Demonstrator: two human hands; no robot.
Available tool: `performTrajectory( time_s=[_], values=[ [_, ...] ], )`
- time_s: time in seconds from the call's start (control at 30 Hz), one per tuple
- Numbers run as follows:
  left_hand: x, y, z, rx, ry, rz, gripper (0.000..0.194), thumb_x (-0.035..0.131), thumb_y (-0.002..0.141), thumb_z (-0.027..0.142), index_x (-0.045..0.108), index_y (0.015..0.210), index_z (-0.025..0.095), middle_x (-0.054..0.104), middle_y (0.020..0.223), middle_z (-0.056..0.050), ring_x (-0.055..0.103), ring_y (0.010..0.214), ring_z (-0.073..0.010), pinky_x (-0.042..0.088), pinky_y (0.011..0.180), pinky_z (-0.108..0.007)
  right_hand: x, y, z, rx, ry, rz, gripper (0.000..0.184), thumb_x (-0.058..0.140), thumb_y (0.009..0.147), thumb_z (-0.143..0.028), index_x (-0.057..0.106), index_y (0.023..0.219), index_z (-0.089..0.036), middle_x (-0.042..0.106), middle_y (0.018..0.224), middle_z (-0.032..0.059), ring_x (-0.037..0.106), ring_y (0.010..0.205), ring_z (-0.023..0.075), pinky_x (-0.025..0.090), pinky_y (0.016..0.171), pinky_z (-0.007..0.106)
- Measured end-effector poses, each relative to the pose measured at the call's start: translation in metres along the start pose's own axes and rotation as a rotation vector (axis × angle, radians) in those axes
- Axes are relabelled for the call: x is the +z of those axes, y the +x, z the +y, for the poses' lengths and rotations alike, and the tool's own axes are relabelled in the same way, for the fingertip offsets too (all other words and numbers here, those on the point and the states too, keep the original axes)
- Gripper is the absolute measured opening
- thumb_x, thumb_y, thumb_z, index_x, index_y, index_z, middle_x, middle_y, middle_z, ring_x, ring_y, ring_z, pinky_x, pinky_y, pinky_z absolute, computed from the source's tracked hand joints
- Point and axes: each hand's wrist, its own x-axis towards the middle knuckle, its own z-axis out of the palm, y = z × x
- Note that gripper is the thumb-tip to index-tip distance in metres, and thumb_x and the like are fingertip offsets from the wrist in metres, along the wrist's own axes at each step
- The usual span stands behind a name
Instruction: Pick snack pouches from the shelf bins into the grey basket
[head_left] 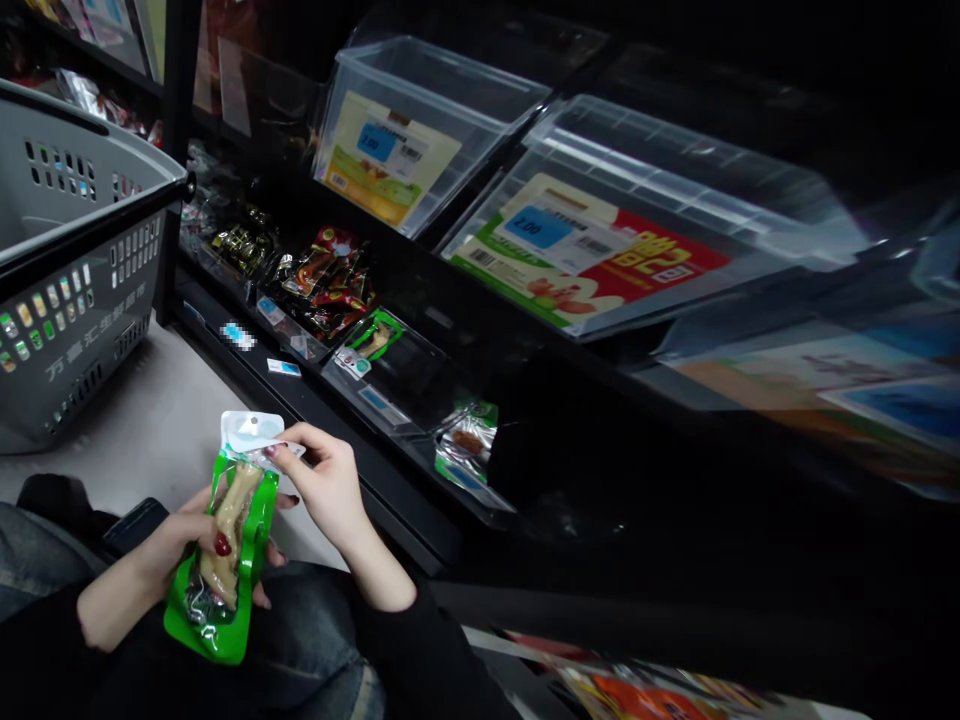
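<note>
A green snack pouch (259,515) with a clear window showing a pale, bone-shaped piece of meat lies across my left hand (196,530). The thumb presses on its front and the other fingers wrap behind it. At the top of the pouch, my right hand (321,475) pinches a white flap (281,446) between thumb and fingers; whether the flap is torn, I cannot tell. Both hands are above my lap. A similar green pouch (381,335) lies in a low shelf bin to the right of them.
A grey shopping basket (97,310) stands on the floor at left. Low bins hold dark red packets (326,285), gold-wrapped packets (246,245) and a silver-green packet (471,440). Clear plastic boxes (442,85) with price labels sit on the shelf above. A black shelf edge (322,425) runs beside my right hand.
</note>
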Motion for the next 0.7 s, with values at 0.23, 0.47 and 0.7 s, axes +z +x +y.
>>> performTrajectory(
  time_s=[0.23,0.47,0.7],
  values=[
    [-0.004,-0.001,0.000,-0.058,-0.046,-0.035,0.059,0.044,0.063,0.016,0.042,0.122,0.015,0.068,0.081,-0.012,0.066,0.065,-0.0289,0.043,0.041,-0.026,-0.005,0.006,0.003,-0.036,0.027,0.070,0.022,0.051,0.076,-0.034,0.058,0.066,-0.016,0.054,0.058,-0.0009,0.047,0.056,0.0118,0.038,0.055,0.024],
    [0.004,0.001,0.001,0.037,-0.133,0.046,0.042,0.046,0.071,0.018,0.047,0.113,0.020,0.064,0.100,-0.009,0.064,0.069,-0.0221,0.052,0.048,-0.034,-0.007,0.021,0.027,0.139,0.279,-0.201,0.021,0.060,0.063,-0.031,0.060,0.079,-0.017,0.061,0.074,0.0009,0.054,0.064,0.0134,0.042,0.058,0.024],
    [0.000,0.000,-0.002,-0.072,-0.162,-0.074,0.059,0.046,0.062,0.011,0.045,0.120,0.020,0.064,0.101,-0.012,0.063,0.084,-0.0336,0.053,0.053,-0.042,0.001,0.017,0.018,0.141,0.304,-0.141,0.013,0.062,0.056,-0.025,0.056,0.065,-0.017,0.058,0.060,-0.0015,0.050,0.054,0.0122,0.039,0.052,0.023]
  ],
)
